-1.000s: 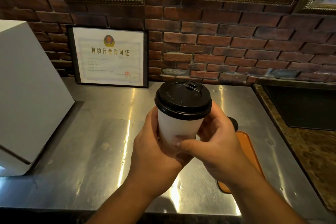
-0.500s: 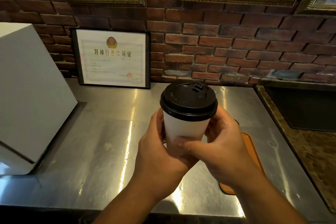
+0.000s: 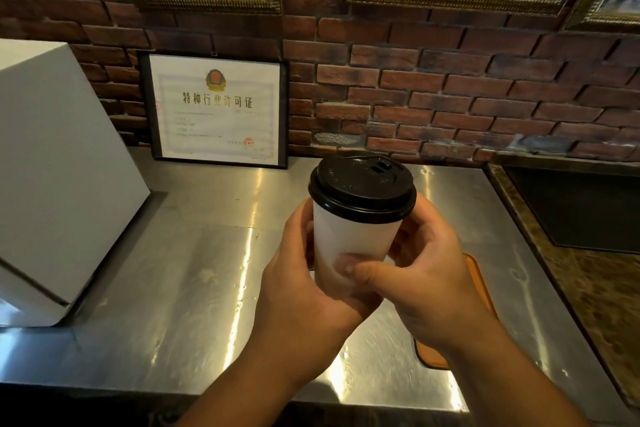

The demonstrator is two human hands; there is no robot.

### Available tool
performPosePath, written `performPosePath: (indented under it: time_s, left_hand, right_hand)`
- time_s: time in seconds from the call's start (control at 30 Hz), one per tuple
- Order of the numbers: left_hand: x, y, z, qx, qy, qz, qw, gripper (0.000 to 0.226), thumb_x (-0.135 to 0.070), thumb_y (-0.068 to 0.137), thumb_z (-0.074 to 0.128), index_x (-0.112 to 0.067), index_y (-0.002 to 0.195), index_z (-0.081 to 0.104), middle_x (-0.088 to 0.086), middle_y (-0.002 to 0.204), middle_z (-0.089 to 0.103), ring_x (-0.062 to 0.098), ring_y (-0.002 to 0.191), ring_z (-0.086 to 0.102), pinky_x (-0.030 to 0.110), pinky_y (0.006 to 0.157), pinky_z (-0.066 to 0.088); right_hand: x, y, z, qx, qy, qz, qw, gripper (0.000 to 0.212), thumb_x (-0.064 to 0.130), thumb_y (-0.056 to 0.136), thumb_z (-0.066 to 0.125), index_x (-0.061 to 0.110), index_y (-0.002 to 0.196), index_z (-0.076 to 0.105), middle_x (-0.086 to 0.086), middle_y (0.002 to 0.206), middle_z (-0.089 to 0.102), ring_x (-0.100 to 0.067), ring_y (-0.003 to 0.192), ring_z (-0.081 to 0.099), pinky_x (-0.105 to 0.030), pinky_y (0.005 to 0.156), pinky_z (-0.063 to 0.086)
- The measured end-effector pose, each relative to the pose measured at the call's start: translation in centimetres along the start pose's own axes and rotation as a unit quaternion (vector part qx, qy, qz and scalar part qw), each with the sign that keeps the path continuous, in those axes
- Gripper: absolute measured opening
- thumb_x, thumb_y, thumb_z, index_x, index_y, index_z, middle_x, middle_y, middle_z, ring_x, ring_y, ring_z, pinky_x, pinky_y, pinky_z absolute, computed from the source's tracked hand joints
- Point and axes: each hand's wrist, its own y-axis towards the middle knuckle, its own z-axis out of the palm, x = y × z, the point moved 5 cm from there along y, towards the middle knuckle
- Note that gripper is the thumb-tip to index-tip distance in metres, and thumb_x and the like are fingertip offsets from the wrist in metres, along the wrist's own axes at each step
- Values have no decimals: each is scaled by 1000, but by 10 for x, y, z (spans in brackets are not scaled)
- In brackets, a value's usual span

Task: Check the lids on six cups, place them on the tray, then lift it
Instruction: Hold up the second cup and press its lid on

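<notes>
A white paper cup [image 3: 353,239] with a black plastic lid [image 3: 362,187] is held upright above the steel counter [image 3: 194,274], close to the camera. My left hand [image 3: 304,291] wraps its lower left side and base. My right hand [image 3: 426,274] grips the right side, thumb pressed across the front of the cup. An orange tray [image 3: 481,291] lies on the counter behind and below my right hand; only its right edge and near corner show. Whatever stands on the tray is hidden by my hands and the cup.
A large white box [image 3: 55,177] stands at the left of the counter. A framed certificate [image 3: 218,107] leans on the brick wall at the back. A dark recessed sink [image 3: 581,204] in a brown stone top lies to the right.
The cup and both hands have shifted slightly right and a little lower in the view. The grip on the cup is the same.
</notes>
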Motion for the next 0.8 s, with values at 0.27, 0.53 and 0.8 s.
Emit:
performPosePath:
  time_s: [0.27,0.53,0.8]
  left_hand:
    - [1,-5,-5,-23,-5,-25,999,87,-105,56,57,-78,135,33,-45,129,54,-1,115,64,22,83,61]
    - [-2,-7,-2,10,-23,-38,999,97,-106,49,59,-72,137,38,-34,131,58,6,119,64,42,89,65]
    - [-5,-8,-3,13,-6,-21,1000,96,-102,52,62,-71,139,37,-38,131,57,-7,120,59,29,87,64]
  right_hand:
    - [2,-5,7,27,-2,0,1000,83,31,62,95,44,133,54,22,126,69,-6,121,67,-28,92,62]
    - [4,-7,7,13,12,-17,1000,76,19,65,93,44,128,57,23,118,71,-1,113,68,-16,78,60]
    - [6,-9,6,28,17,-9,999,76,32,63,92,40,131,59,18,122,72,-7,117,68,-23,83,62]
